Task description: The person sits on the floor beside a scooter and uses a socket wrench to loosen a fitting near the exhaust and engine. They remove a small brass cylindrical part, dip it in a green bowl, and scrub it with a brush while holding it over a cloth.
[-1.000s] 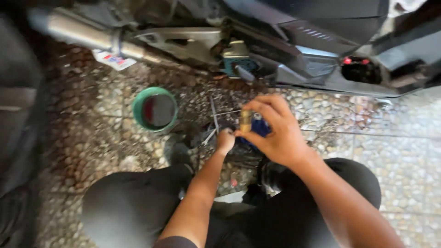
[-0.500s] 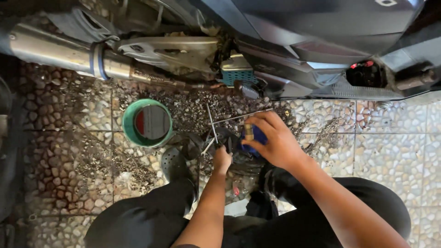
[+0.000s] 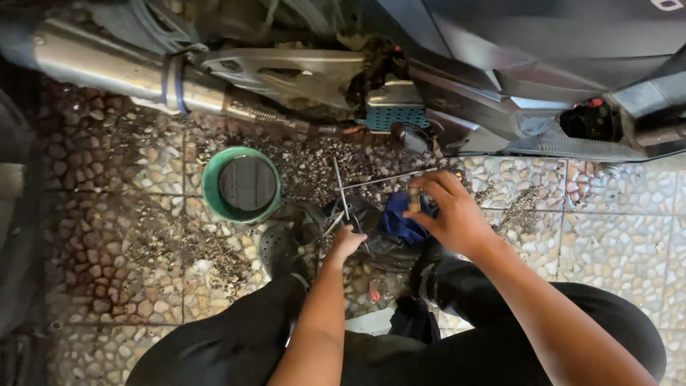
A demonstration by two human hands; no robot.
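Observation:
I crouch beside a motorcycle point(image 3: 457, 78) on a pebble-tile floor. My right hand point(image 3: 449, 213) pinches a small brownish cylindrical part point(image 3: 414, 198) upright, just above a blue rag point(image 3: 401, 223). My left hand point(image 3: 347, 243) is closed around the lower end of a thin metal rod tool point(image 3: 341, 190) that points up toward the motorcycle. Both hands sit close together over a dark bundle on the floor, and what lies under them is hidden.
A green bucket point(image 3: 210, 187) with dark liquid stands on the floor to the left. A long exhaust pipe point(image 3: 107, 68) runs across the top left. My dark sandal point(image 3: 280, 250) is beside the bucket. Grit and debris are scattered over the tiles.
The view has tilted down and shifted, so the motorcycle fills more of the top. My right hand has lowered the small part toward the blue rag. My left hand stays on the rod.

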